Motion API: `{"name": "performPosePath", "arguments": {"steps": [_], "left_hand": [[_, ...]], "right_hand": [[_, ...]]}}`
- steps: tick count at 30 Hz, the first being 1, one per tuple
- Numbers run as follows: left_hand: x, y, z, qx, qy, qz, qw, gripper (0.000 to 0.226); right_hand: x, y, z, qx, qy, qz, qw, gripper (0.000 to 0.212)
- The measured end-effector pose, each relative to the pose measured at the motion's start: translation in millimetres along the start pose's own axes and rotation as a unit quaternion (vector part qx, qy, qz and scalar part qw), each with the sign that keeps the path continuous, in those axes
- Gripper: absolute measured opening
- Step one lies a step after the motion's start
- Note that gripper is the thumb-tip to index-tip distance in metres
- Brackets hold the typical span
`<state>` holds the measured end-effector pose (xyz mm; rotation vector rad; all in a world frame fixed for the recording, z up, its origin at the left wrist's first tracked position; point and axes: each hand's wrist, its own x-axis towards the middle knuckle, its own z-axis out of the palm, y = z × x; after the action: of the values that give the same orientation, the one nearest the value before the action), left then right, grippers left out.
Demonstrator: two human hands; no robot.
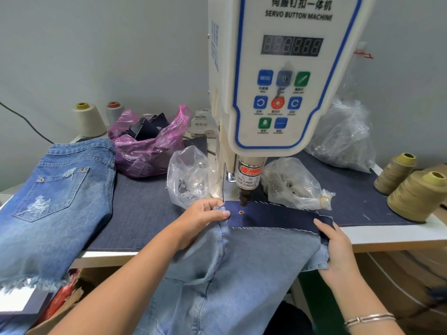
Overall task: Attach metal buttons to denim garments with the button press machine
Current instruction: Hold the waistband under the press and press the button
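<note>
— Grey wall behind, table [145, 213] draped in dark denim cloth. Why so crowded round the button press machine [278, 76]?

— Kept within reach, probably: clear bags of metal buttons [191, 175] left and right of the punch [244, 198], thread cones [411, 197] off to the side, finished denim shorts [60, 189] laid well apart on the left.

— And the garment [229, 267] in work?

— Draped over the table edge, dark waistband [278, 217] stretched flat beneath the punch. Small metal eyelet [241, 212] already showing just below the tip.

— Held how?

— Left hand [205, 216] pinching the waistband's frayed end, thumb on top, close beside the punch. Right hand [336, 240] gripping the far end, fingers curled over the cloth. Pulled taut between both, likely to keep the spot from shifting.

— Risk?

— Left thumb near the punch; hence the finger warning label [248, 181].
</note>
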<state>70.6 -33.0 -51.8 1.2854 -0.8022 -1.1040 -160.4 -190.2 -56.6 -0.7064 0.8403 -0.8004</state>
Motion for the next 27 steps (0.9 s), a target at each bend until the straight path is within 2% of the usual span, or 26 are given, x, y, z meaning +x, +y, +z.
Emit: {"name": "performPosePath", "arguments": {"steps": [2,5,8,10,14,16,18,20,23,25,27], "left_hand": [[-1,0,1,0.005,0.006,-0.003,1.000,0.006],[-2,3,4,0.020,0.010,0.001,1.000,0.017],[-4,4,4,0.028,0.014,0.009,0.999,0.008],[-4,3,3,0.034,0.006,0.016,0.999,0.015],[-4,3,2,0.022,0.011,0.005,1.000,0.046],[-5,4,1,0.005,0.024,-0.001,1.000,0.049],[-8,7,-3,-0.016,0.042,-0.005,0.999,0.043],[-12,8,-8,-0.029,0.062,-0.001,0.998,0.041],[-18,4,-17,-0.055,0.078,0.019,0.995,0.041],[-21,2,-24,-0.060,0.096,0.037,0.993,0.038],[-24,1,-27,-0.056,0.128,0.063,0.988,0.029]], "right_hand": [[0,-1,0,-0.003,-0.004,0.000,1.000,0.023],[0,-1,1,-0.015,-0.006,0.007,1.000,0.021],[-1,-4,-1,-0.023,-0.017,0.015,0.999,0.024],[-2,-6,-2,-0.029,-0.039,0.024,0.999,0.022],[-7,-8,-1,-0.052,-0.081,0.014,0.995,0.020],[-11,-8,0,-0.071,-0.111,0.002,0.991,0.019],[-17,-9,0,-0.099,-0.147,0.002,0.984,0.017],[-25,-13,2,-0.187,-0.189,-0.005,0.964,0.015],[-31,-24,6,-0.369,-0.235,-0.062,0.897,0.026],[-32,-34,13,-0.416,-0.245,-0.104,0.870,0.024],[-26,-46,18,-0.415,-0.207,-0.171,0.869,0.018]]}}
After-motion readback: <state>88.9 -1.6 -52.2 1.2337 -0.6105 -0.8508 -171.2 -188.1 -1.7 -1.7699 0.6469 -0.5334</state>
